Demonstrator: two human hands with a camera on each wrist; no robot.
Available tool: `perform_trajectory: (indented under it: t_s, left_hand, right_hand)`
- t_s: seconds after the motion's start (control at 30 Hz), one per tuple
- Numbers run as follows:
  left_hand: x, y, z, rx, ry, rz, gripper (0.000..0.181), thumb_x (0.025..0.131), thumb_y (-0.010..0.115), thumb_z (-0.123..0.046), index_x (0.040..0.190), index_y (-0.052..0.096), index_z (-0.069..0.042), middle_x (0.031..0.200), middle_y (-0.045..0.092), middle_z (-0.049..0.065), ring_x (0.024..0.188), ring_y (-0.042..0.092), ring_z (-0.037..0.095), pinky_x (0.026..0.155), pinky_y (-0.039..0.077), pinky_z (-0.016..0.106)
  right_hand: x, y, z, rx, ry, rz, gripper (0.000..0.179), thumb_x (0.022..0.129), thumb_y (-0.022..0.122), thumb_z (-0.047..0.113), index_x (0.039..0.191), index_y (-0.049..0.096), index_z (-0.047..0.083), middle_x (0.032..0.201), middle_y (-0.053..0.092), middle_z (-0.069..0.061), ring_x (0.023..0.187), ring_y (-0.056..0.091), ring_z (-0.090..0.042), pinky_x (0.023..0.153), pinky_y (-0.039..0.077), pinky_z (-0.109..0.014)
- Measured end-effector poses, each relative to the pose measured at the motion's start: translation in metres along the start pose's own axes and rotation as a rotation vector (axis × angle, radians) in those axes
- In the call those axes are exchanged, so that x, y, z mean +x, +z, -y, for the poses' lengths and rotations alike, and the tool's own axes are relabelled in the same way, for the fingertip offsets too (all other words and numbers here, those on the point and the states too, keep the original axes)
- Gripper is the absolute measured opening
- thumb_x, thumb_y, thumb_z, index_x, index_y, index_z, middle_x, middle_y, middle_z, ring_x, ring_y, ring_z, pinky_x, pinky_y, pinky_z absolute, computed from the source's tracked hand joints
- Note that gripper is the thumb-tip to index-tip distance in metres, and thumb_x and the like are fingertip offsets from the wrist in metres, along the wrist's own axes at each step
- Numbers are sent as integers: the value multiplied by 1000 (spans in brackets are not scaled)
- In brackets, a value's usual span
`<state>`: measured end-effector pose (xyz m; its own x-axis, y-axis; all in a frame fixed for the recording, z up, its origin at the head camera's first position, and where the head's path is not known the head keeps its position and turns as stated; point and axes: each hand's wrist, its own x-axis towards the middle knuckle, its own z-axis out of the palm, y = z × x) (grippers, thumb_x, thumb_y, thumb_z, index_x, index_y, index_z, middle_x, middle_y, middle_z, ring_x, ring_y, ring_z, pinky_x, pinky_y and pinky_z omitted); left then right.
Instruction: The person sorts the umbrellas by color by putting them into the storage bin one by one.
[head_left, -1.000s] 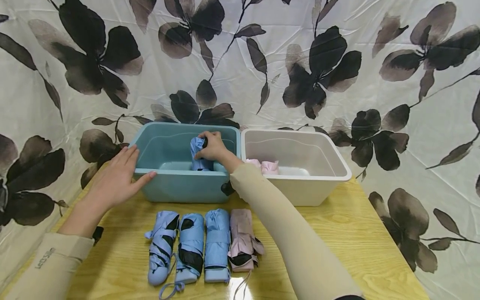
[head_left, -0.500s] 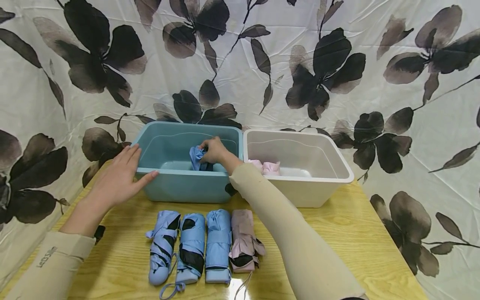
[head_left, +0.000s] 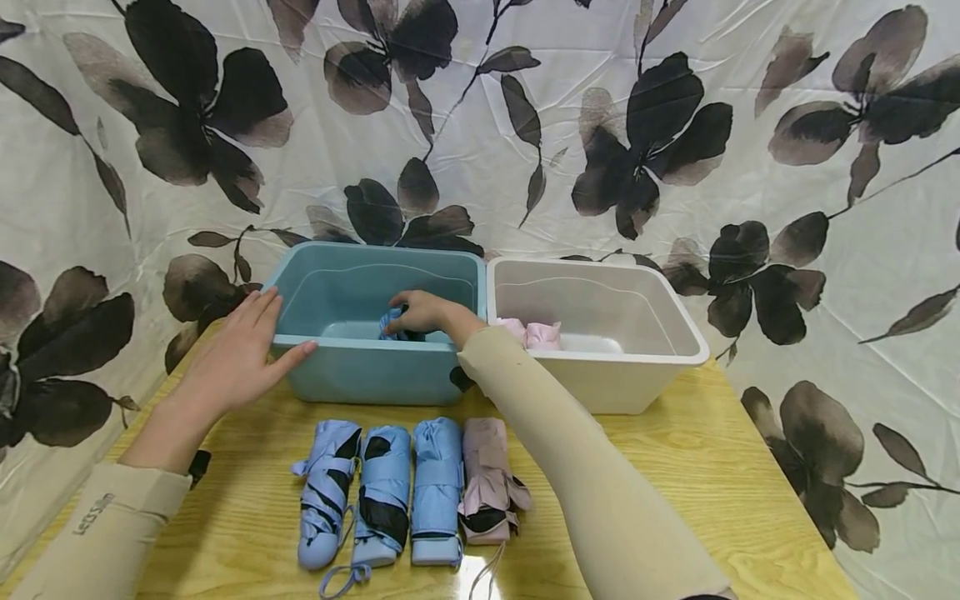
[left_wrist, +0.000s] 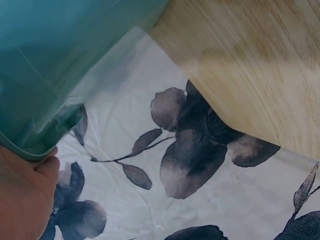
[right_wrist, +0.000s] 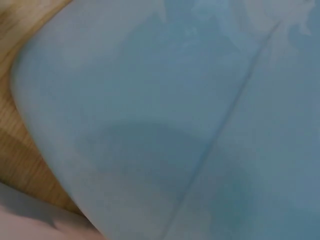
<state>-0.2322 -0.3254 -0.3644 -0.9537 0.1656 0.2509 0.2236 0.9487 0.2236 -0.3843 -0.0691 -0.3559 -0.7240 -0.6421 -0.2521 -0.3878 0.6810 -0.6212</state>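
A folded blue umbrella is low inside the teal bin, mostly hidden by the bin's front wall and my right hand. The right hand reaches over the front rim and holds this umbrella with curled fingers. Along the bin's left end, my left hand lies with straight fingers at the rim and its thumb stretched toward the front. The left wrist view shows part of that hand against the bin's corner. Only the teal bin's outer wall fills most of the right wrist view.
A white bin stands against the teal one on the right, with pink bundles inside. In front, three folded blue umbrellas and a dusty pink one lie in a row on the wooden table. Floral cloth hangs behind.
My right hand has lowered the blue umbrella deeper into the teal bin, so less of it shows. The left hand keeps its place at the rim.
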Motion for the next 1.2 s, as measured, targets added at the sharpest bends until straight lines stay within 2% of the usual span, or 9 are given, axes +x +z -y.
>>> perform_trajectory:
  t_s: [0.2,0.37,0.53,0.67,0.87,1.07,1.2]
  left_hand:
    - [2,1,-1,-2,14,3,98,105,49,-58,156,19,20,164,17,39,153,12,56,123,13,67]
    - [2,1,0,6,14,1,98,105,49,-58,156,19,20,164,17,39,153,13,56,122,14,68]
    - [1,2,0,10,13,2,98,106,49,-58,155,19,21,164,17,40,152,14,57,122,15,68]
    - [0,2,0,5,15,3,97,106,49,-58,156,19,20,164,17,40,153,13,57,122,14,68]
    - [1,2,-1,7,26,2,96,106,49,-57,155,20,21,163,18,41,152,14,58,122,14,69]
    - [2,2,0,12,35,-6,96,106,50,-56,155,21,21,162,19,42,152,14,58,122,14,68]
    - [2,3,0,12,40,-13,96,106,50,-56,155,21,21,162,20,42,151,15,58,122,14,68]
  right_hand:
    - [-5,-1,-1,45,-10,-1,62,104,65,30,158,44,8,160,43,-15,137,51,-28,103,52,-40]
    - [-11,-2,3,38,-25,-24,60,104,64,31,157,45,9,160,44,-14,142,48,-29,106,50,-41]
    - [-20,-5,6,82,-39,-37,60,105,63,30,158,43,9,160,43,-18,142,48,-31,105,50,-44]
    - [-30,-7,10,105,-60,-69,60,105,64,29,158,43,10,162,41,-16,146,43,-31,110,46,-45]
    - [-54,-11,13,120,-113,-157,60,103,65,30,157,45,14,163,42,-9,149,40,-28,116,42,-45]
    - [-87,-13,15,101,-191,-238,60,103,66,32,158,46,19,163,41,-6,139,53,-29,107,50,-42]
    - [-111,-11,13,95,-232,-307,59,102,68,30,156,48,20,162,41,-6,134,54,-27,102,53,-40]
